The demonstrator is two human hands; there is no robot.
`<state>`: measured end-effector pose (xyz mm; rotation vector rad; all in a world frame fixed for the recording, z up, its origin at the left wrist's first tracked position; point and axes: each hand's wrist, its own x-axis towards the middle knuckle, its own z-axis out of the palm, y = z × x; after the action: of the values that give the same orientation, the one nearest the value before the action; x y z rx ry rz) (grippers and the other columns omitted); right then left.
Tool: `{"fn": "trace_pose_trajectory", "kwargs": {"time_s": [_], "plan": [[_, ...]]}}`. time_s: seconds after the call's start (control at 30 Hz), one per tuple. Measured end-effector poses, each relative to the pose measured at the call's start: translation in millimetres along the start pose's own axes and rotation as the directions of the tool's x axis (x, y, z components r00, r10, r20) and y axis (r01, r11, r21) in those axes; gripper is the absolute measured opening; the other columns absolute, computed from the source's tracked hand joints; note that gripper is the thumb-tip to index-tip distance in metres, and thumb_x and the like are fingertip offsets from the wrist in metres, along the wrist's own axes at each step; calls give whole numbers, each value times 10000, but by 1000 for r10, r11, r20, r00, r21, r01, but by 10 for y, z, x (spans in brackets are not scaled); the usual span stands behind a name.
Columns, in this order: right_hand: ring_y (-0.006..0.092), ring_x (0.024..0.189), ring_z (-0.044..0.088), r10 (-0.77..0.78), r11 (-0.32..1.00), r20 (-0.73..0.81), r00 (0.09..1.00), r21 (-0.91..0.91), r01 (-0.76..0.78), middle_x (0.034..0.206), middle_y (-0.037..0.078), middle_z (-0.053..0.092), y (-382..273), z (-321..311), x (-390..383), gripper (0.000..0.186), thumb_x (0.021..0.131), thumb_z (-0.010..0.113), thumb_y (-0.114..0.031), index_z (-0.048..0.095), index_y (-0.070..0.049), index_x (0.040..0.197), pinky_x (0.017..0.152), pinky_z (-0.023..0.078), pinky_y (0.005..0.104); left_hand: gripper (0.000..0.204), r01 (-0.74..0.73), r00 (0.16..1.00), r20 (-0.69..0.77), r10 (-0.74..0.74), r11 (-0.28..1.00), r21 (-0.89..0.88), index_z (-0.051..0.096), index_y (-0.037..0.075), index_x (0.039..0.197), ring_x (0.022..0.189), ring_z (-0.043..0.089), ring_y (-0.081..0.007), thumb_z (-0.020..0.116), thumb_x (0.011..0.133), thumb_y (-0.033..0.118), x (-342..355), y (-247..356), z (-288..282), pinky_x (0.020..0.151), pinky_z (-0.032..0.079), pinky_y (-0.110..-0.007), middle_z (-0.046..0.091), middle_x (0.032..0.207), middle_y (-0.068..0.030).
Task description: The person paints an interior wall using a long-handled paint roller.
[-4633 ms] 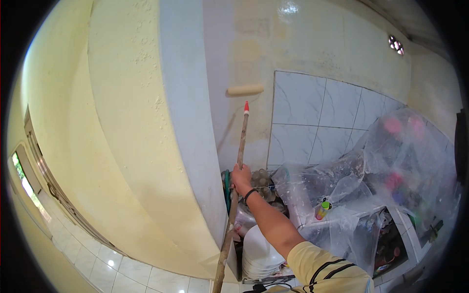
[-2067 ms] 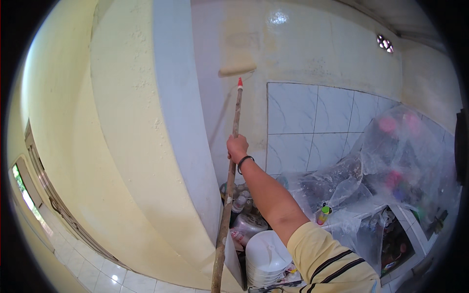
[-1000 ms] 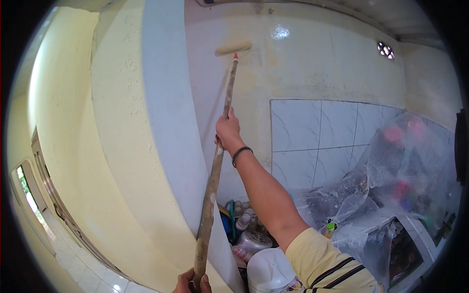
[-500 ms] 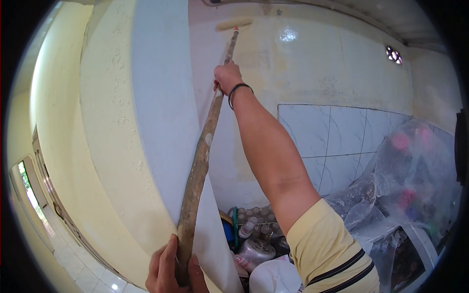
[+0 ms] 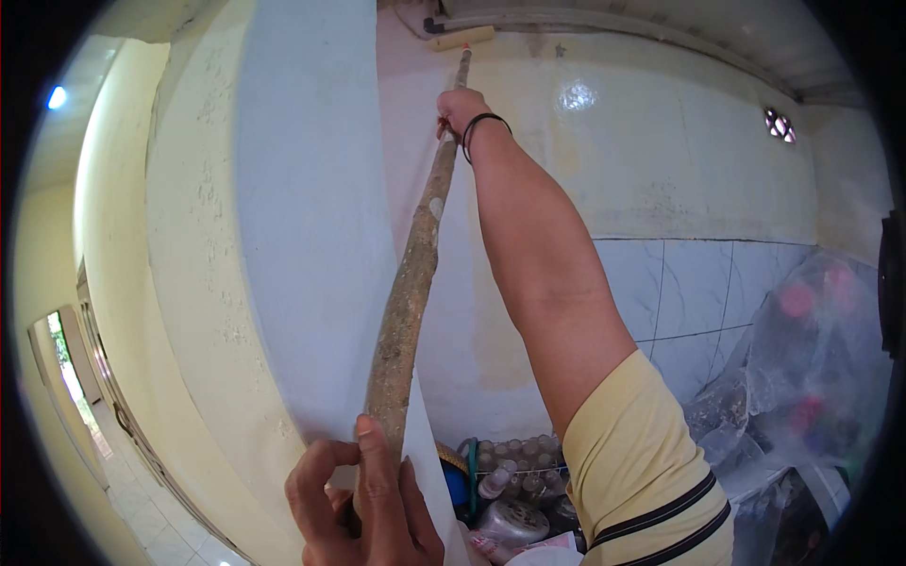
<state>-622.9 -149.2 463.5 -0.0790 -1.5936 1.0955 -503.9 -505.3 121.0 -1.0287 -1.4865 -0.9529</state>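
Observation:
A long wooden pole (image 5: 401, 311) with a paint roller (image 5: 462, 39) at its far end slants up and away from me. My right hand (image 5: 462, 111), a black band at its wrist, is wrapped round the pole's upper part with the arm stretched out. Close to me at the bottom, my left hand (image 5: 373, 505) grips the thick lower end between thumb and fingers. The cream roller lies against the upper wall (image 5: 679, 141), just under the ceiling edge. Pale yellow paint covers part of that wall; a whiter strip shows beside the pillar.
A white and cream pillar (image 5: 302, 217) stands close on the left. Below the wall are white tiles (image 5: 632, 269), several stacked glasses (image 5: 514, 457) and a metal pot (image 5: 510, 521). Clear plastic sheeting (image 5: 802, 340) drapes over things at right. A pipe (image 5: 434, 25) runs along the ceiling.
The roller has gone up the wall to near the ceiling edge. Both hands have moved with the pole, and my left-hand fingers have shifted on its lower end. The view has tilted slightly.

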Motion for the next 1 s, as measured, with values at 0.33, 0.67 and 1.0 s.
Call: {"fn": "trace_pose_trajectory", "kwargs": {"time_s": [0.33, 0.67, 1.0], "plan": [[273, 512, 639, 91, 978, -139, 986, -173, -115, 684, 172, 632, 387, 52, -732, 323, 710, 568, 29, 503, 77, 1023, 468, 530, 369, 428, 45, 987, 157, -34, 997, -62, 580, -18, 1206, 702, 605, -229, 658, 787, -57, -339, -57, -44, 502, 490, -284, 493, 1072, -187], [240, 488, 563, 259, 955, -245, 934, -80, -286, 731, 160, 581, 695, 78, -1712, 703, 770, 464, 23, 258, -64, 1436, 392, 465, 395, 423, 92, 955, 294, -46, 985, -146, 572, -4, 1221, 591, 549, -180, 658, 807, -35, -1007, -134, -485, 485, 449, -274, 477, 1074, -170], [208, 478, 503, 368, 928, -233, 900, 30, -371, 762, 129, 557, 924, 137, -2548, 705, 833, 440, -31, 179, -132, 1480, 414, 452, 385, 353, 129, 940, 332, -83, 985, -118, 605, -32, 1156, 579, 539, -156, 666, 809, -24, -1553, -125, -911, 472, 433, -269, 481, 1065, -164]]}}
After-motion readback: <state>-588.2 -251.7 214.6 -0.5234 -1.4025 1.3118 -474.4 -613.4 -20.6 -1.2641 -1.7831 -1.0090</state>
